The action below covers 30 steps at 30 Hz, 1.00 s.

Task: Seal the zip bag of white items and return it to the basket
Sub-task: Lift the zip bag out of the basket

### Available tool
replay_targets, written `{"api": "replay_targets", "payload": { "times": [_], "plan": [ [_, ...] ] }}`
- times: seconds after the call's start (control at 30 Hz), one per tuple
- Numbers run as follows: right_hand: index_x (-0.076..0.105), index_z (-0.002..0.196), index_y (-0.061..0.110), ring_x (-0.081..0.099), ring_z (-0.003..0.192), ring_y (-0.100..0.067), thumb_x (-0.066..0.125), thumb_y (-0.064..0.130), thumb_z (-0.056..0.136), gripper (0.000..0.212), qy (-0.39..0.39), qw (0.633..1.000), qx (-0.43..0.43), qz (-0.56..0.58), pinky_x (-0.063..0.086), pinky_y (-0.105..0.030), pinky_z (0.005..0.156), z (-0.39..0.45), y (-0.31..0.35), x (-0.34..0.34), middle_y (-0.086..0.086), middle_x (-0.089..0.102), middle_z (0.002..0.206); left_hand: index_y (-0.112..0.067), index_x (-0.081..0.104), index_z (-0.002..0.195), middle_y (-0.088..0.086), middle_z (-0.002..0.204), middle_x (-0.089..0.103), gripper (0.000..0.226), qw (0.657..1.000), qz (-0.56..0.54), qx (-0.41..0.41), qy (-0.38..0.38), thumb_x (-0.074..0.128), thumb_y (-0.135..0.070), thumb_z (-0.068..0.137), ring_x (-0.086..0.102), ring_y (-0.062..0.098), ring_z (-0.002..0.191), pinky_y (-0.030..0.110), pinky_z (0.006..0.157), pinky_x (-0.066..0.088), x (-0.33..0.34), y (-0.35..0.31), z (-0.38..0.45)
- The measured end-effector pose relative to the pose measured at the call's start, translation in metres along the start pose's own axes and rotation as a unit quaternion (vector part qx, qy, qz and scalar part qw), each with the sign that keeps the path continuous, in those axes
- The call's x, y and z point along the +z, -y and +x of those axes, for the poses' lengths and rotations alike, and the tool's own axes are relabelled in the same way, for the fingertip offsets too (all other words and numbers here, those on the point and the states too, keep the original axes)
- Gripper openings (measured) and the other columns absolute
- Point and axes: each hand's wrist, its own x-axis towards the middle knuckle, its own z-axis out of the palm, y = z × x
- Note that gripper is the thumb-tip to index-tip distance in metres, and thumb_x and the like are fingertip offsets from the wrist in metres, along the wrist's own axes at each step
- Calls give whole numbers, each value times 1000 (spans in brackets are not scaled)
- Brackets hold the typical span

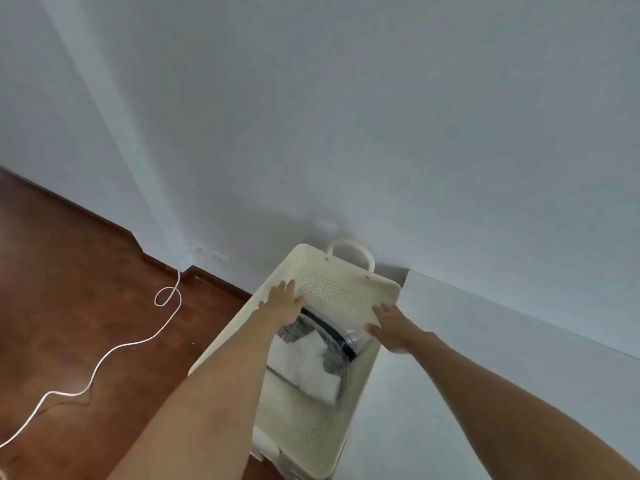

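Observation:
A cream perforated basket (349, 271) with a loop handle stands on the floor against the white wall. Inside it lies a clear zip bag (311, 362) holding white folded items, with a dark strip along its upper edge. My left hand (282, 301) rests at the bag's upper left corner, fingers spread over the basket's far inner wall. My right hand (391, 327) is at the bag's upper right corner, near the basket's right rim. Whether either hand pinches the bag is hidden by the hands themselves.
A white cord (114, 351) loops across the brown wooden floor (69, 289) on the left. A white cabinet top (485, 341) lies right of the basket. White wall (346, 116) fills the upper view.

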Motion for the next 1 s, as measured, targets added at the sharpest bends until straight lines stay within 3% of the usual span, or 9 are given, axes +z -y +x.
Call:
{"api": "replay_targets", "payload": {
  "times": [0.23, 0.4, 0.6, 0.73, 0.8, 0.9, 1.0],
  "plan": [
    [33, 144, 13, 23, 140, -31, 38, 42, 99, 54, 23, 999, 32, -8, 27, -50, 112, 23, 13, 37, -12, 33, 148, -17, 2, 156, 10, 165, 5, 71, 998, -55, 5, 35, 39, -42, 101, 10, 32, 151, 51, 121, 16, 23, 15, 29],
    [56, 116, 17, 38, 123, -26, 49, 28, 95, 25, -17, 999, 30, 15, 34, -42, 106, 30, 17, 52, -6, 51, 124, -16, 11, 155, 8, 163, 19, 72, 997, -70, 9, 39, 47, -42, 98, 25, 29, 148, 40, 119, 24, 23, 23, 41],
    [63, 97, 9, 48, 113, -27, 51, 10, 95, 13, -104, 984, 28, 145, 42, -37, 92, 29, 23, 51, -9, 62, 109, -20, 46, 139, 8, 143, 52, 47, 979, -193, -26, 52, 52, -39, 96, 51, 25, 126, 32, 103, 39, 19, 23, 46],
    [61, 88, 8, 52, 107, -28, 51, 5, 93, 12, -174, 950, 6, 258, 35, -25, 78, 11, 32, 44, -12, 62, 104, -19, 58, 125, 6, 132, 59, 45, 956, -290, -39, 23, 42, -50, 98, 58, 27, 117, 41, 105, 43, 1, 10, 38],
    [61, 85, 14, 51, 113, -31, 52, 6, 92, 13, -203, 937, -6, 284, 37, -26, 83, 0, 35, 36, -13, 60, 109, -18, 64, 115, 8, 127, 59, 47, 943, -328, -54, 5, 36, -52, 99, 58, 30, 113, 41, 100, 43, -13, -2, 33],
    [65, 88, 15, 37, 137, -30, 55, 9, 93, 13, -237, 925, -20, 298, 36, -26, 97, -18, 36, 21, -15, 47, 138, -19, 67, 85, 7, 117, 60, 48, 914, -398, -77, -5, 37, -53, 98, 59, 29, 101, 42, 93, 44, -35, -22, 28],
    [69, 85, 17, 36, 138, -23, 58, 6, 89, 16, -279, 907, -72, 307, 37, -24, 96, -40, 35, 3, -10, 41, 144, -13, 65, 69, 5, 107, 63, 48, 881, -466, -78, -20, 44, -46, 98, 63, 29, 97, 40, 86, 46, -57, -49, 20]
  ]
}}
